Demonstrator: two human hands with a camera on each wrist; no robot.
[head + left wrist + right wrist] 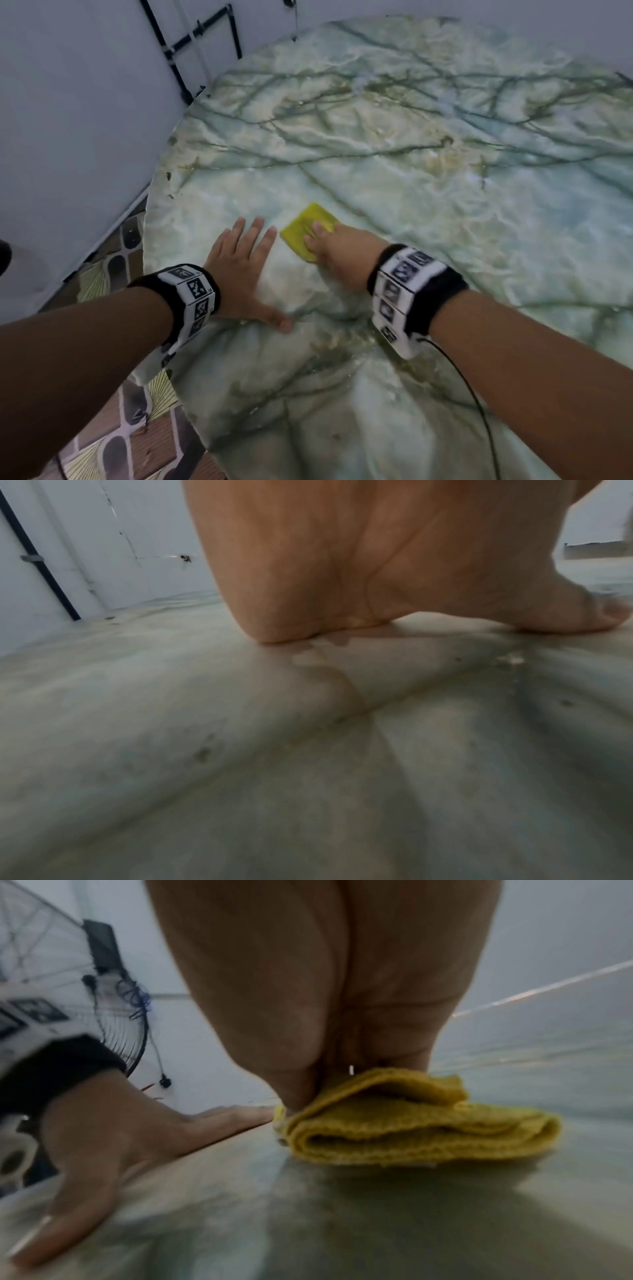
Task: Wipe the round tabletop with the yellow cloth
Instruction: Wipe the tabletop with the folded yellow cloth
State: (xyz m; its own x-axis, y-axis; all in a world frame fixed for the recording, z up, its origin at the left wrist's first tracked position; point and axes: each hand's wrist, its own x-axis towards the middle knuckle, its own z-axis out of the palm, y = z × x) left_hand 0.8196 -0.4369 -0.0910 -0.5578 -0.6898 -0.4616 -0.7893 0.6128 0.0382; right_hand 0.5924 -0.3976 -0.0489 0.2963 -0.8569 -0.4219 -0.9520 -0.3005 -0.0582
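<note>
Yellow cloth (308,229) sits folded into a thick little pad on the near-left part of the round tabletop (445,171), which has a pale green marble look with dark veins running all over it. From the right wrist view you can see the folded layers (411,1131) stacked up, lying flat on the surface. Right hand (337,248) is on top of the cloth's near edge, fingers pressed down onto it; whether they're curled round the fabric or just pushing flat I honestly can't tell, the palm blocks it. Left hand (241,270) is just beside the cloth, not touching it, planted flat on the tabletop with fingers spread and straight, thumb out to the side, holding nothing. Both wrists wear black bands with white marker tags. Off the table's left edge there's a patterned floor (102,274) and a plain light wall (68,120) with black pipes (178,44) running down it.
</note>
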